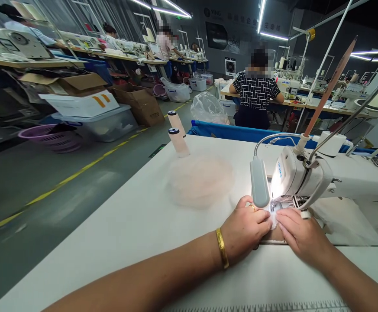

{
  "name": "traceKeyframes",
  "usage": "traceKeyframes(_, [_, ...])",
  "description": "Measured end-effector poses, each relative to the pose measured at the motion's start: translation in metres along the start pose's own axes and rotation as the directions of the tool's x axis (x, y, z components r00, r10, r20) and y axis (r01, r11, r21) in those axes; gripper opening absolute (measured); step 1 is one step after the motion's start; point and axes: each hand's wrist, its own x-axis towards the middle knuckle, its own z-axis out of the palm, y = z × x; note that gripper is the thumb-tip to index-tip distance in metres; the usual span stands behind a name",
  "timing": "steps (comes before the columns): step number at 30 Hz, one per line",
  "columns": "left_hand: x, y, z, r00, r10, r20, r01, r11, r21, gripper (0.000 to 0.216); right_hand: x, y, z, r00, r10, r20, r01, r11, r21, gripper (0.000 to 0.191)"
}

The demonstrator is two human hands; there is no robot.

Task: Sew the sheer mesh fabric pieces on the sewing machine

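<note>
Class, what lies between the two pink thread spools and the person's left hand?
In the head view, sheer pale pink material, blurred, lies on the tabletop between the spools and left hand.

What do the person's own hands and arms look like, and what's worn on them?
The left hand has a broad gold bangle at the wrist and a gold ring. The right hand shows no jewellery. No gloves or sleeves are visible.

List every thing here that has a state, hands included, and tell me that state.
Left hand: touching pale fabric
Right hand: touching that fabric too
Pale fabric: under both hands' fingers, beside the needle area
Sewing machine: cannot tell whether running
Grey lamp: neck bent, head hanging down
Pink spools: standing on end
Overhead lights: on
</note>
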Motion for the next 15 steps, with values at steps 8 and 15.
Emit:
traceKeyframes(8, [0.0015,-0.003,0.0007,1.0,0.029,-0.008,-0.029,0.999,-0.016,0.02,-0.0017,0.0009,0.0014,1.0,-0.024,-0.012,0.024,1.0,0.001,0.037])
traceKeyframes(15, [-0.0017,-0.0002,-0.0035,0.998,0.057,0.001,-0.057,0.997,-0.047,0.022,0.005,-0.0043,-0.0067,0.992,-0.129,-0.011,0.129,0.99,0.055,0.033])
